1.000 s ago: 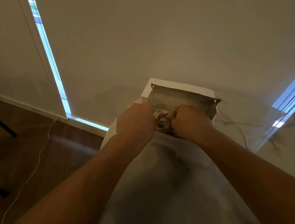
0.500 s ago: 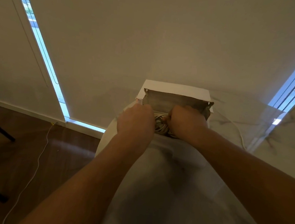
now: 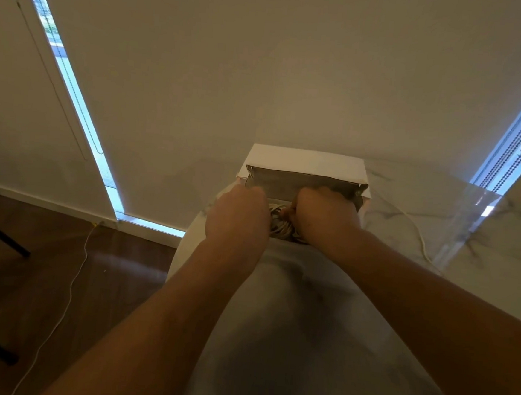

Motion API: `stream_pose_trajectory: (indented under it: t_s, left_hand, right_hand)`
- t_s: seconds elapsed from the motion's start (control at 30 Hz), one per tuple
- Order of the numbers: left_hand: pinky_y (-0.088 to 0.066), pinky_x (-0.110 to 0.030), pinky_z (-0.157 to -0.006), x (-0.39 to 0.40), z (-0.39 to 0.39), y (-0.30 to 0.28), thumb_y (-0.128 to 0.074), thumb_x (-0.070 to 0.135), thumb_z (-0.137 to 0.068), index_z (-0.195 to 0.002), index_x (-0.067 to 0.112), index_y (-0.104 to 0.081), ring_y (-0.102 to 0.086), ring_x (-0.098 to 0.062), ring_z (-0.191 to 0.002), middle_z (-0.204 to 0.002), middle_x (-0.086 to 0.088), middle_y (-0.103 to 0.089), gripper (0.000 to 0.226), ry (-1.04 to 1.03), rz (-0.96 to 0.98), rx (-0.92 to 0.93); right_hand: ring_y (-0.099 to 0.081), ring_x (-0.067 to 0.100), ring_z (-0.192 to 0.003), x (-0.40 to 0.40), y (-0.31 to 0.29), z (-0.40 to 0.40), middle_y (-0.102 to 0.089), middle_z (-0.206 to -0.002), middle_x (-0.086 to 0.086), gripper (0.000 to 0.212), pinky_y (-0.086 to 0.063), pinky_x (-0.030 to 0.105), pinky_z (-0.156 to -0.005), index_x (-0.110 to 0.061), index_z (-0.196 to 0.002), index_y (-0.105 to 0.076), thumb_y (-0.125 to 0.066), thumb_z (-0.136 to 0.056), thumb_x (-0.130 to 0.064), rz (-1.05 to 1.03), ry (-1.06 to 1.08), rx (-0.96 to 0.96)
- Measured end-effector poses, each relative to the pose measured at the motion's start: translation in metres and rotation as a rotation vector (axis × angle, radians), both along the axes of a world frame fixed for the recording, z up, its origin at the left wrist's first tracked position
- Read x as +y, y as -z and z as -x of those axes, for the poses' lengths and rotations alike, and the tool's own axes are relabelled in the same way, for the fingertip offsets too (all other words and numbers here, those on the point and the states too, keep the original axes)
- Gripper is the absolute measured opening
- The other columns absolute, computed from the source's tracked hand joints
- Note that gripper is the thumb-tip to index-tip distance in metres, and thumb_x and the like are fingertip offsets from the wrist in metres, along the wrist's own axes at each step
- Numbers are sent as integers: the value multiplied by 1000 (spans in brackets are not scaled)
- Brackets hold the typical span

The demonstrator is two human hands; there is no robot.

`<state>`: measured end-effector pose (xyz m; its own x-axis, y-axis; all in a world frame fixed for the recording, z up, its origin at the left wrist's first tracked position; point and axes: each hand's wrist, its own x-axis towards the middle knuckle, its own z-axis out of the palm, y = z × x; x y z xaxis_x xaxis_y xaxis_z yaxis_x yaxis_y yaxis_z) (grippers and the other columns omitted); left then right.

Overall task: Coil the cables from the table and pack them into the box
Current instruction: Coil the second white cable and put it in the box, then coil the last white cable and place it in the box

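An open white cardboard box [image 3: 305, 162] with a brown inside stands at the far end of the marble table. A bundle of coiled white cables [image 3: 280, 224] lies in its near part, between my two hands. My left hand [image 3: 239, 216] is curled over the bundle's left side. My right hand [image 3: 323, 214] is curled over its right side, reaching into the box. The fingertips of both hands are hidden by the backs of the hands.
A loose white cable [image 3: 418, 231] trails over the marble table [image 3: 483, 246] to the right of the box. Another thin cable [image 3: 67, 294] runs across the wooden floor on the left. A wall rises close behind the box.
Both hands stay on the cable bundle at the box's near edge. They have pushed slightly further into the box. The view has shifted a little.
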<state>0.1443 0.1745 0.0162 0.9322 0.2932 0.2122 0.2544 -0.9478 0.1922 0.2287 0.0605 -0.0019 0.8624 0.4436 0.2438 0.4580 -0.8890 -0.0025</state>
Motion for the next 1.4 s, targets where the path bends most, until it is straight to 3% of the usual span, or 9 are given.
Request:
stream_pose_trajectory:
  t_s: [0.37, 0.47, 0.6, 0.7, 0.8, 0.93, 1.1, 1.27, 1.4]
  left_hand:
    - [-51, -36, -70, 4, 4, 3, -58, 15, -95, -100, 10, -68, -68, -30, -86, -94, -11, -68, 12, 19, 0, -164]
    - [-49, -34, -62, -3, 11, 2, -52, 38, -97, -90, 15, -69, -64, -27, -73, -79, -5, -65, 29, 69, 11, -245]
    - [-25, -26, -48, -30, 33, -6, -49, 46, -98, -76, 20, -67, -48, -16, -56, -59, 5, -52, 39, 205, 72, -389]
    - [-35, -25, -53, -57, 54, -4, -52, 46, -98, -81, 21, -71, -54, -13, -59, -66, 4, -63, 35, 330, 153, -493]
    - [-40, -18, -61, -89, 75, 3, -47, 51, -98, -83, 26, -70, -54, -6, -62, -70, 8, -64, 37, 420, 266, -392]
    - [-53, -28, -72, -126, 94, 18, -45, 55, -96, -87, 28, -70, -60, -4, -67, -73, 10, -66, 38, 484, 380, -213]
    - [-53, -31, -69, -154, 113, 34, -47, 56, -96, -81, 25, -70, -60, -4, -63, -69, 8, -67, 41, 502, 426, -176]
    - [-49, -22, -64, -172, 129, 37, -49, 52, -97, -77, 26, -69, -57, -2, -59, -66, 11, -65, 38, 519, 453, -171]
    - [-47, -24, -63, -179, 135, 39, -51, 49, -97, -72, 24, -67, -57, -6, -59, -65, 8, -65, 39, 532, 473, -176]
  right_hand:
    - [-56, 15, -67, -14, -11, 18, -64, -80, -3, 31, -41, 25, -61, -24, -102, -71, -53, -94, -48, -219, -16, 23]
    - [-56, 9, -62, -32, -19, 36, -62, -71, -6, 30, -39, 23, -57, -25, -93, -70, -50, -97, -46, -319, -61, 20]
    - [-51, 4, -55, -71, -34, 64, -55, -60, -8, 32, -31, 21, -52, -26, -74, -61, -51, -96, -47, -463, -57, 8]
    - [-55, 9, -60, -110, -40, 82, -60, -64, -3, 34, -39, 23, -58, -23, -71, -61, -54, -95, -45, -573, -42, 73]
    - [-59, 9, -64, -152, -44, 106, -63, -69, -4, 35, -45, 21, -63, -20, -79, -67, -54, -95, -48, -590, 14, 162]
    - [-60, 7, -66, -208, -39, 138, -65, -69, -5, 33, -46, 23, -62, -26, -78, -67, -57, -90, -54, -514, 115, 200]
    - [-54, 2, -68, -261, -20, 165, -59, -73, -12, 27, -34, 21, -55, -28, -79, -65, -63, -86, -55, -383, 260, 153]
    - [-60, 15, -80, -297, 5, 170, -65, -80, -9, 30, -45, 30, -65, -33, -85, -62, -64, -79, -62, -268, 422, 188]
    - [-58, 12, -76, -306, 11, 177, -63, -76, -12, 30, -38, 27, -59, -31, -78, -65, -67, -79, -61, -275, 400, 247]
